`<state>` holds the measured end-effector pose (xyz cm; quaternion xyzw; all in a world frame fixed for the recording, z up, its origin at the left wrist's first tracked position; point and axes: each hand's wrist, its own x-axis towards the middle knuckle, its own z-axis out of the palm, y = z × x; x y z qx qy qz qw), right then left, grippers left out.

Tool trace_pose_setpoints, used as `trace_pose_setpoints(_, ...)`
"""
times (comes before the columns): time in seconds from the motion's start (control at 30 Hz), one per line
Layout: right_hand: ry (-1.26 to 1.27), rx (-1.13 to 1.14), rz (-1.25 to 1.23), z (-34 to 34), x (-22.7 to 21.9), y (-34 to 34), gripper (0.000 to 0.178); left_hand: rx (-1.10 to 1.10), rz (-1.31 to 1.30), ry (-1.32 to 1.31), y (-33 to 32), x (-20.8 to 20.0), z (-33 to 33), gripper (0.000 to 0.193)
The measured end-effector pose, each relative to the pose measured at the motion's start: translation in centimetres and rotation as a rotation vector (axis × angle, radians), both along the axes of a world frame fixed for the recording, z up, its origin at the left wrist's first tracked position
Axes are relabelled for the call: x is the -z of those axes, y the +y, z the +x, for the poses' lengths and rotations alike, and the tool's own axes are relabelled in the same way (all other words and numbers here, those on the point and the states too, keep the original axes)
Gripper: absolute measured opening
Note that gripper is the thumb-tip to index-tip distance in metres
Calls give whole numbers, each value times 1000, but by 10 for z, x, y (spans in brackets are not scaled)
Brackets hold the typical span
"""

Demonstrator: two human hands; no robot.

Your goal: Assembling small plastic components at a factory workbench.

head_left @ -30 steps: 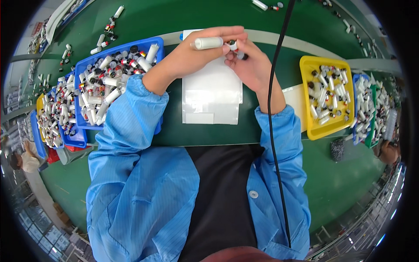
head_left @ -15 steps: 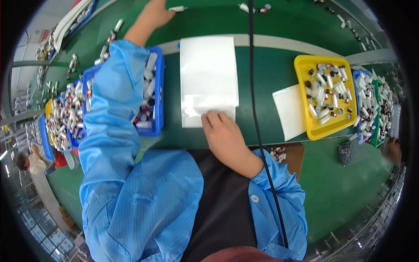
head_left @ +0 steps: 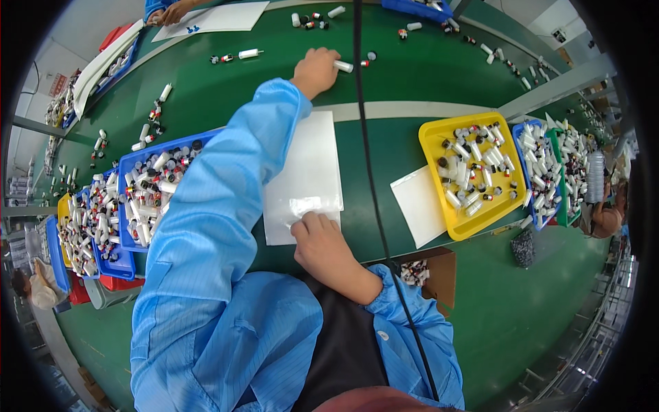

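My left hand is stretched far across the green work surface, its fingers closed at one end of a small white plastic tube. Beside that tube lie a red-and-black piece and a dark round cap. Close to me, my right hand rests on the near edge of a white sheet, fingers curled and pressed together. What its fingertips hold, if anything, is hidden. A shiny piece of clear film lies on the sheet just ahead of them. My left sleeve covers part of the sheet.
On the left stands a blue tray heaped with white tubes and caps; a yellow tray stands on the right over a white paper. A black cable hangs through the view. Another person's hands work at the far left.
My left hand has moved right along the far surface, from near one white tube to another. My view has shifted, and another person's hands now show. My right hand stays on the sheet.
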<state>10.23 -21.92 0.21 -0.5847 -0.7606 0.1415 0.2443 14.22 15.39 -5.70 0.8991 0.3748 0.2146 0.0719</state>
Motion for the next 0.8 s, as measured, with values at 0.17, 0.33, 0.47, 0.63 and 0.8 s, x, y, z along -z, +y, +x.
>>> trace_pose_setpoints(0.17,-94,-56,40,2,7,-17,18,74,-168,-255,-26,-37,-20,33)
trace_pose_setpoints(0.33,-145,-4,67,-3,3,-13,21,164,-665,-680,-116,-107,-72,28)
trace_pose_setpoints(0.47,-198,-29,132,-10,8,-15,20,76,-1164,-861,-158,-86,-109,45)
trace_pose_setpoints(0.63,-192,17,-36,-12,4,-7,22,-77,-1516,-753,-168,-65,-131,47)
trace_pose_setpoints(0.8,-87,-37,-16,-10,4,-5,16,-115,-1521,-736,-167,-61,-125,54)
